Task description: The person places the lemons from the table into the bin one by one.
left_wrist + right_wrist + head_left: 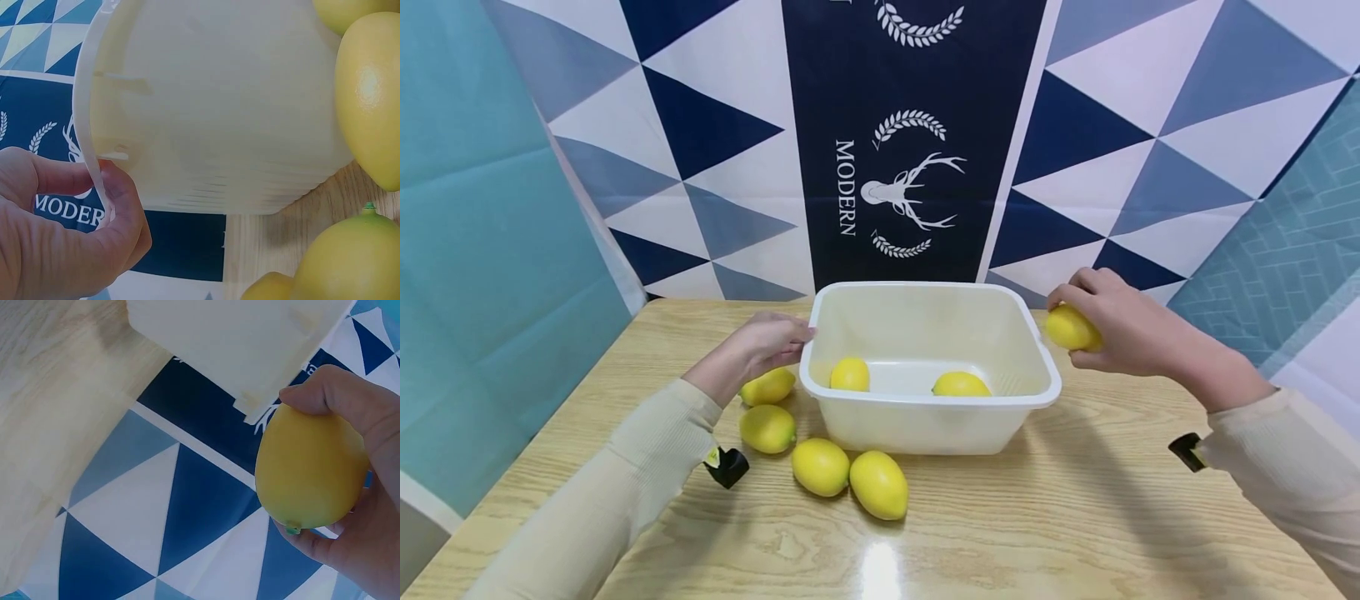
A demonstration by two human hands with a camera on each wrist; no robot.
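Observation:
A white plastic tub (925, 425) stands on the wooden table, with two yellow lemons (961, 384) visible inside it. My left hand (767, 343) pinches the tub's left rim; in the left wrist view the thumb and fingers (122, 219) lie on either side of that edge. Just outside the tub's right side, my right hand (1120, 325) holds another lemon (1072, 327) above the table. The right wrist view shows this held lemon (309, 465) with its small green stem end, gripped between thumb and fingers.
Several loose lemons (820, 467) lie on the table (1037, 533) to the left of and in front of the tub. Behind the table hangs a patterned cloth (722, 150) with triangles and a deer print. Teal panels flank both sides.

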